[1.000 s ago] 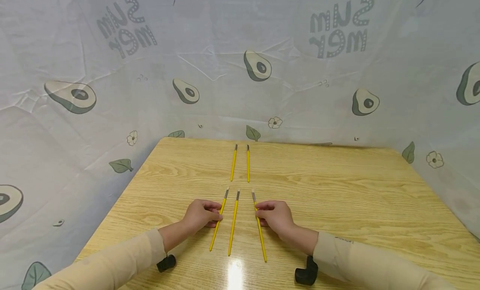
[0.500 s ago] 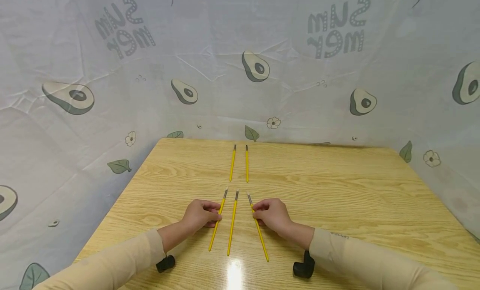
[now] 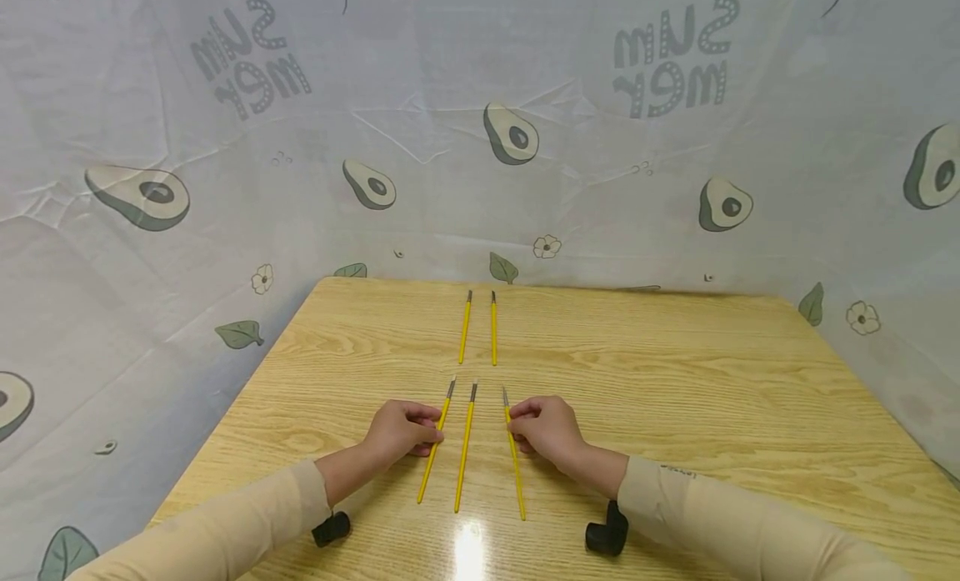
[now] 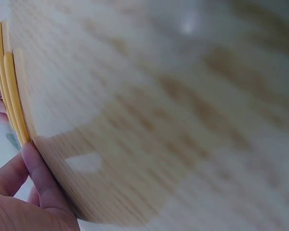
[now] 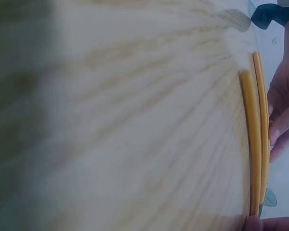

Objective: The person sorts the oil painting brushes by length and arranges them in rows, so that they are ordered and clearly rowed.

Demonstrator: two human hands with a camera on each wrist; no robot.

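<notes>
My left hand (image 3: pixel 401 431) pinches the handle of a thin yellow paintbrush (image 3: pixel 427 477), its pale tip pointing away from me. To the right, my right hand (image 3: pixel 551 431) holds another yellow paintbrush (image 3: pixel 517 481) between thumb and fingers, just below its grey ferrule. Between the hands lies a middle paintbrush (image 3: pixel 465 456), touched by neither. In the left wrist view, thumb and finger meet at the nearest brush handle (image 4: pixel 12 86). The right wrist view shows only a right fingertip (image 5: pixel 254 223) at the lower edge, against the nearer yellow handle (image 5: pixel 250 115).
Farther back on the wooden table (image 3: pixel 675 373) lie a left paintbrush (image 3: pixel 465 331) and a right paintbrush (image 3: pixel 494 331), side by side. A pale curtain (image 3: pixel 600 197) printed with avocados hangs behind the table. Black wrist devices (image 3: pixel 607 533) sit under both sleeves.
The right hand has turned its paintbrush: the tip swung left, then slightly back right, and the near end moved left, bringing it closer to upright in the view. The left hand stays put.
</notes>
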